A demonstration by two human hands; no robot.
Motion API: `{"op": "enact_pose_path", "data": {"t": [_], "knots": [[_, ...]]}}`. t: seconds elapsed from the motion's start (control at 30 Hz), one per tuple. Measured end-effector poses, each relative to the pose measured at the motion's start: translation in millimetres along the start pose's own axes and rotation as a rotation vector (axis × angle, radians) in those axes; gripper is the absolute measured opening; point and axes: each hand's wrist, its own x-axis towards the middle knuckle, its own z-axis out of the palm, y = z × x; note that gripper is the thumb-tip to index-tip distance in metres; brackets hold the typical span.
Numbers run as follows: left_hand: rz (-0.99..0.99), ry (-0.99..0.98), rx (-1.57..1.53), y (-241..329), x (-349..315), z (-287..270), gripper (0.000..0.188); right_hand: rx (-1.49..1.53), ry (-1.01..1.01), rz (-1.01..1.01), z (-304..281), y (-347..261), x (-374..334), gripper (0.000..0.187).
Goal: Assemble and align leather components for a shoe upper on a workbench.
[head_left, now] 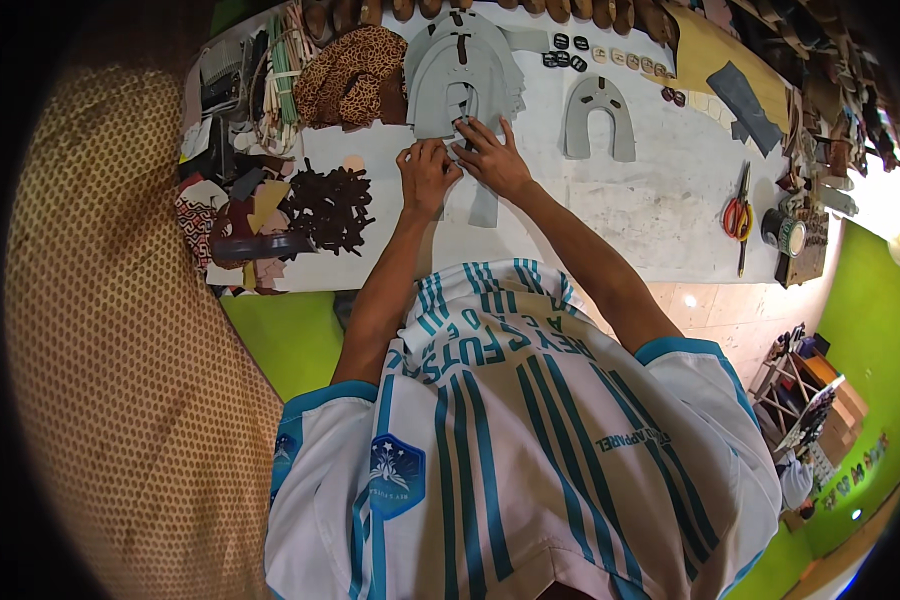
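Note:
A grey U-shaped piece of material (483,208) lies on the white worktable under my hands, one leg of it pointing toward me. My left hand (428,180) is closed at its left side, fingers curled and thumb pressed in; what it pinches is hidden. My right hand (492,160) rests on the upper part of the piece with its fingers spread, the tips by a small dark spot. Just beyond my fingers sits a stack of similar grey U-shaped pieces (515,85), with dark brown tabs (462,48) on top. Another grey U-shaped piece (576,130) with dark tabs lies to the right.
Dark brown cut pieces (332,208) are heaped left of my hands, below leopard-print material (355,75). Orange-handled scissors (738,218) and a round tin (792,236) stand at the right. Small black and tan badges (562,60) lie at the back, before wooden shoe forms (625,15).

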Motion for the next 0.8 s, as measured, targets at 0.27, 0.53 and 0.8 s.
{"op": "enact_pose_path", "data": {"t": [0.27, 0.53, 0.8], "knots": [[-0.001, -0.014, -0.047, 0.1, 1.2, -1.5, 0.021, -0.018, -0.005, 0.000, 1.8, -0.6, -3.8, 0.037], [-0.079, -0.022, -0.063, -1.5, -5.5, -1.4, 0.023, -0.108, -0.039, -0.056, -7.0, -4.4, 4.2, 0.039], [-0.049, -0.067, -0.051, -4.7, -6.2, -10.8, 0.019, -0.083, -0.102, -0.184, -16.9, 10.0, 8.6, 0.039]]}}
